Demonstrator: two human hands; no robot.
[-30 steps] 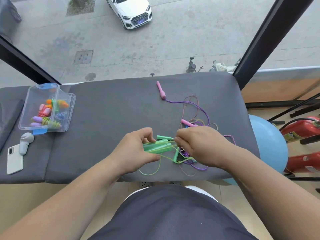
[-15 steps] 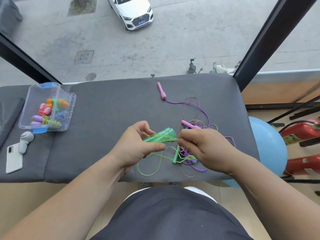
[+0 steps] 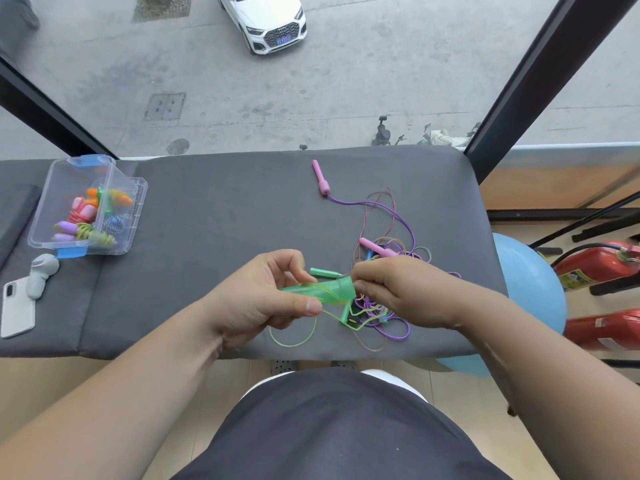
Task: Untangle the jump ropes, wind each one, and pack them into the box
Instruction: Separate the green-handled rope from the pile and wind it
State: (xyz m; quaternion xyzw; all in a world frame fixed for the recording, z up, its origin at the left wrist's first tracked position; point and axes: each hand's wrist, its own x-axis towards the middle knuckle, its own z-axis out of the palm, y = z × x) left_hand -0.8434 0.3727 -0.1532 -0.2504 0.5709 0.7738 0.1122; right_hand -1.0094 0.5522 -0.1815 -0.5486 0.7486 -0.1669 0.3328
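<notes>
Two hands: I see both bare hands meeting at the lower middle of the frame, above a grey padded bench (image 3: 225, 209).
Left hand (image 3: 263, 299): curled round a green jump rope handle (image 3: 318, 291), thumb pressed along its near side. The handle is blurred.
Right hand (image 3: 391, 292): fingertips pinched together on the thin green cord (image 3: 294, 344) at the handle's right end.
Green cord: it trails in loose loops on the bench just below the hands. I count two more green handles beside the held one, one behind it (image 3: 325, 272) and one below (image 3: 346, 311).
Tangle (image 3: 391, 323): purple and pinkish cords heaped right of centre, partly hidden under the right hand. One pink handle (image 3: 377, 248) rests on the heap. Another pink handle (image 3: 320, 176) lies apart towards the upper middle, joined to it by purple cord.
Box (image 3: 59, 188): clear plastic with blue clasps, at the upper left of the bench, well apart from the hands. It holds wound ropes in orange, pink, purple and green.
Left edge: a white phone (image 3: 17, 310) and a grey object (image 3: 41, 273) near the box.
Right edge: a blue exercise ball (image 3: 530, 289) and two red fire extinguishers (image 3: 595, 268).
</notes>
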